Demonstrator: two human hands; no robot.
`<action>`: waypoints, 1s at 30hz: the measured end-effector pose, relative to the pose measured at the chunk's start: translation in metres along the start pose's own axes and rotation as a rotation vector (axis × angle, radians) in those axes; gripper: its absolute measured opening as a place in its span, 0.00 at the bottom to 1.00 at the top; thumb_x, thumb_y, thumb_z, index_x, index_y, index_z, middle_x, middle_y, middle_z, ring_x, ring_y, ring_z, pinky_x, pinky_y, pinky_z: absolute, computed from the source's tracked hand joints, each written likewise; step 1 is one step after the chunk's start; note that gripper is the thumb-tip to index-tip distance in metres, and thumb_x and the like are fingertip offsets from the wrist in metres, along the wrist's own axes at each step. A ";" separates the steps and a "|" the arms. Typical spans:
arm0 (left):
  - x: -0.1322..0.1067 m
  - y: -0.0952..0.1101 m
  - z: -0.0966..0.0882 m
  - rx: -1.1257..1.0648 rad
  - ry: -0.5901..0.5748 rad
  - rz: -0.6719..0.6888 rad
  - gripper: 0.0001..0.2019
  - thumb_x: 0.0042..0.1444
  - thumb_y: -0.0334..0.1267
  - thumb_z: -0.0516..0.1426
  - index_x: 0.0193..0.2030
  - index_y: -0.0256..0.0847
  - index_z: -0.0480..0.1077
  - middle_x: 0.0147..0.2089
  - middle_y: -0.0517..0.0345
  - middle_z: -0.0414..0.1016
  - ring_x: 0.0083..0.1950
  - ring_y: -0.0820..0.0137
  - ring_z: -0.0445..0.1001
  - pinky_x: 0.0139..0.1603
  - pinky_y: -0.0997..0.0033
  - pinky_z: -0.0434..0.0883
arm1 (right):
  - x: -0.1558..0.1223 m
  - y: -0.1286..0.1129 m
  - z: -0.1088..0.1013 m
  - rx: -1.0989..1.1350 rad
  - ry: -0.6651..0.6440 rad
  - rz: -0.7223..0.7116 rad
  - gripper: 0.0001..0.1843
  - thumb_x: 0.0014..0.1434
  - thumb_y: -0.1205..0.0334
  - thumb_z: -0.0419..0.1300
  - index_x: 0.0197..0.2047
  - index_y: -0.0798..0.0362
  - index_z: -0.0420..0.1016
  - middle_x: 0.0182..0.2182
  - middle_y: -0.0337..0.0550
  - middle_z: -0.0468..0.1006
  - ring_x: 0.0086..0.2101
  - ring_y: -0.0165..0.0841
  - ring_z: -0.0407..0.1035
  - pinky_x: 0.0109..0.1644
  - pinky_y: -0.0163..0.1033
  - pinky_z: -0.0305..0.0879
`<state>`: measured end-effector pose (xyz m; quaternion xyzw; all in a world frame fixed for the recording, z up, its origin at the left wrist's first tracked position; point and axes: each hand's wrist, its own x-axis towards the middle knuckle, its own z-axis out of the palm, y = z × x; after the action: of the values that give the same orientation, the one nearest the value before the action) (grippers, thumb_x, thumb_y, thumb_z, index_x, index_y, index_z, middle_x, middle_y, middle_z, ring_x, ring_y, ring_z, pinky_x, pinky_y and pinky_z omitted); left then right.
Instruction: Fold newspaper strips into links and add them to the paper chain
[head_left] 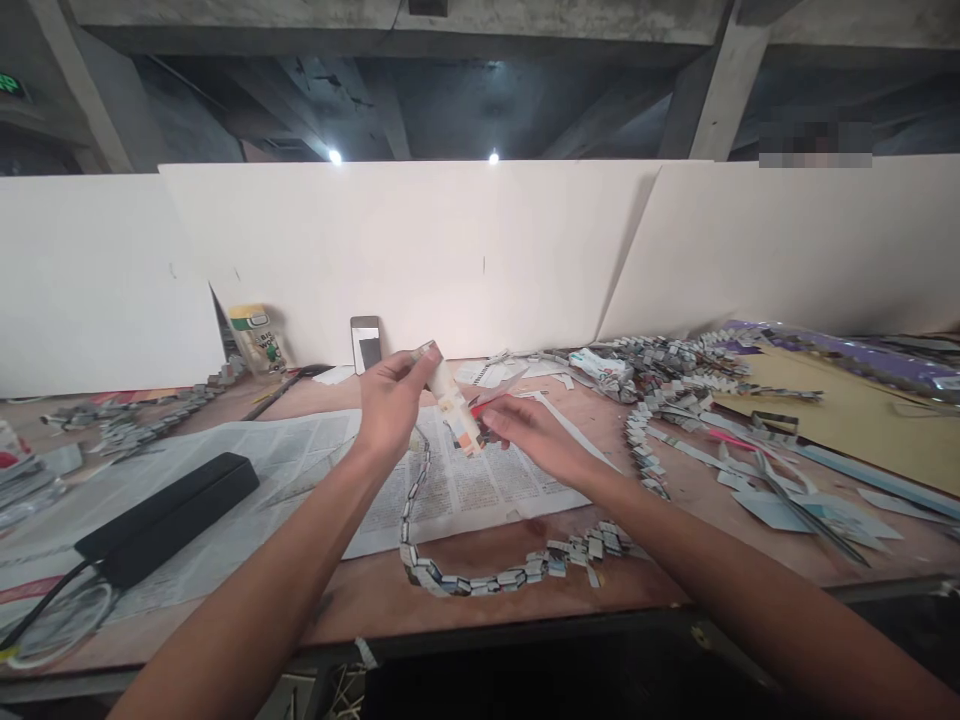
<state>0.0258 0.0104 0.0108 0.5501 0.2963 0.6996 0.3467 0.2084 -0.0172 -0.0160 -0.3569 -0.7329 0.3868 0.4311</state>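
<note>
My left hand [390, 400] is closed round a white glue bottle [448, 388] held tilted above the table, its nozzle end pointing down to the right. My right hand [525, 425] is closed at the bottle's lower end, pinching a small red piece [480, 408] by the orange nozzle [469, 440]. Below both hands lies a spread newspaper [300, 470] with a curved chain of folded paper links [480, 580] running across it and along the table front.
A black box [169, 515] with a cable lies at left. A phone [366, 343] and a jar [255, 338] lean against white boards [450, 250]. More paper chains [667, 375], scissors [795, 500], paper scraps and brown cardboard [847, 410] fill the right side.
</note>
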 end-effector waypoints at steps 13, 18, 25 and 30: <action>-0.019 0.009 0.015 -0.238 -0.501 -0.363 0.17 0.53 0.48 0.57 0.41 0.36 0.72 0.40 0.48 0.75 0.40 0.65 0.72 0.45 0.62 0.68 | -0.001 0.001 0.010 1.059 -0.293 0.375 0.04 0.57 0.64 0.56 0.31 0.55 0.68 0.21 0.34 0.61 0.22 0.24 0.57 0.30 0.33 0.56; -0.020 0.005 0.012 0.204 -0.439 -0.136 0.13 0.53 0.44 0.57 0.23 0.37 0.68 0.22 0.61 0.67 0.23 0.75 0.63 0.27 0.73 0.61 | 0.002 0.009 0.012 0.567 -0.166 0.245 0.10 0.56 0.56 0.58 0.32 0.55 0.69 0.28 0.42 0.71 0.29 0.30 0.66 0.33 0.36 0.61; -0.014 0.010 0.001 0.625 -0.752 -0.043 0.13 0.52 0.39 0.55 0.20 0.39 0.70 0.18 0.63 0.61 0.19 0.76 0.56 0.20 0.75 0.53 | 0.010 0.009 -0.018 0.082 0.163 -0.115 0.13 0.54 0.52 0.59 0.38 0.52 0.72 0.33 0.42 0.73 0.32 0.31 0.67 0.36 0.38 0.63; -0.016 0.008 0.002 0.489 -0.843 -0.109 0.09 0.52 0.35 0.53 0.37 0.41 0.73 0.32 0.56 0.74 0.31 0.70 0.71 0.28 0.73 0.65 | 0.012 0.007 -0.025 -0.042 0.170 -0.166 0.11 0.54 0.53 0.59 0.30 0.53 0.72 0.24 0.38 0.71 0.27 0.30 0.66 0.32 0.37 0.63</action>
<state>0.0287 -0.0067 0.0086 0.8344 0.3139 0.3070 0.3333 0.2279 0.0027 -0.0093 -0.3354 -0.7286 0.3027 0.5148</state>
